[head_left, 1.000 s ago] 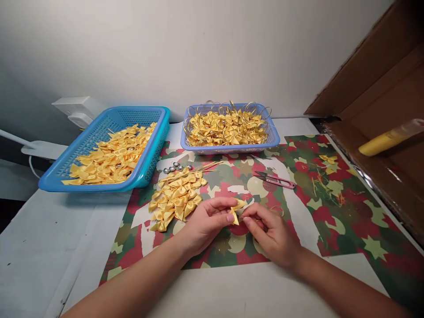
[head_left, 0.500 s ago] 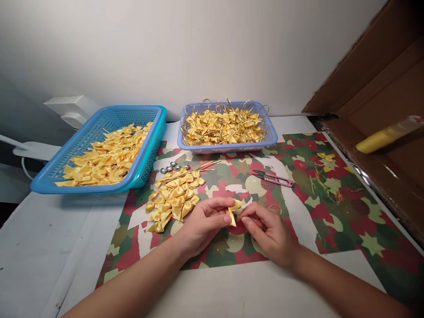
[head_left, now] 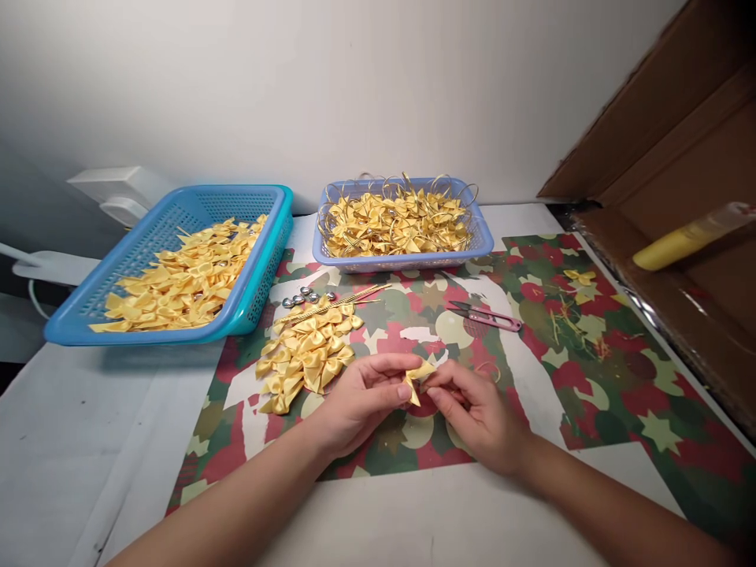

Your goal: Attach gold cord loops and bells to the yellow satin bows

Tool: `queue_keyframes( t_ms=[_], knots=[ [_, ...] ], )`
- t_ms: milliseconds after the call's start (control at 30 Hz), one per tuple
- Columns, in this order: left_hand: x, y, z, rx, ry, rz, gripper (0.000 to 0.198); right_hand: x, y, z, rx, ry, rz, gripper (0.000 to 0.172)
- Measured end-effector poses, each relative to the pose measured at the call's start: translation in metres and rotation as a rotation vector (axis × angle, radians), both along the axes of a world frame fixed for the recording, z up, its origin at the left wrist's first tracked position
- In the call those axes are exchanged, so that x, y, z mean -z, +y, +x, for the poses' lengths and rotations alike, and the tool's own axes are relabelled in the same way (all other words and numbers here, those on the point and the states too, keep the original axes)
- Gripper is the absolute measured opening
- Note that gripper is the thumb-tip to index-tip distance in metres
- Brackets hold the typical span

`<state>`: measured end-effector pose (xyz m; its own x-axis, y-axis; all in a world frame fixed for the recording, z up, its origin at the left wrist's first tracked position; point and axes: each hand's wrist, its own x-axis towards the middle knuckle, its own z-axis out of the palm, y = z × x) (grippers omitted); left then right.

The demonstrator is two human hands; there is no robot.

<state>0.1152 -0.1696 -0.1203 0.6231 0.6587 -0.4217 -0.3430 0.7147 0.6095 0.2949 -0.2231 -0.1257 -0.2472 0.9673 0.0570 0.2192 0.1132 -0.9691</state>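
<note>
Between thumb and fingers my left hand (head_left: 367,398) pinches a yellow ribbon bow (head_left: 415,381), seen edge-on. Close on its right, my right hand (head_left: 476,409) is closed in a pinch at the back of the bow. A thin gold loop (head_left: 489,370) shows above the right knuckles; whether it runs into the fingertips is hidden. Left of my left hand lies a pile of yellow bows (head_left: 310,350). Several gold cords (head_left: 348,301) lie along the pile's far edge, with several shiny silver bells or beads (head_left: 305,295) behind them.
A blue basket of bows (head_left: 159,206) stands at left. Farther back is a lilac basket (head_left: 402,262) with bows on gold loops. Pink thread snips (head_left: 487,316) lie right of centre, thread scraps (head_left: 576,327) beyond. A cardboard wall (head_left: 667,142) bounds the right side.
Both hands stay at nearly the same spot, the bow still in the left fingers and slightly turned. The whole view has shifted a little.
</note>
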Motion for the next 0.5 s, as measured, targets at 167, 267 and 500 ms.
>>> queue_keyframes(
  t_ms=[167,267,500],
  knots=[
    [-0.0012,-0.0007,0.0005,0.030,-0.028,0.001,0.032,-0.0022,-0.0003,-0.0008,-0.007,0.007,0.025,0.016],
    [-0.0019,-0.0017,0.0018,0.044,-0.039,-0.001,0.031,-0.0024,-0.0011,-0.0012,-0.006,-0.003,0.007,0.017],
    [-0.0020,-0.0018,0.0026,0.054,-0.039,-0.003,0.032,-0.0019,-0.0016,-0.0024,-0.004,0.013,-0.018,0.017]
  ],
)
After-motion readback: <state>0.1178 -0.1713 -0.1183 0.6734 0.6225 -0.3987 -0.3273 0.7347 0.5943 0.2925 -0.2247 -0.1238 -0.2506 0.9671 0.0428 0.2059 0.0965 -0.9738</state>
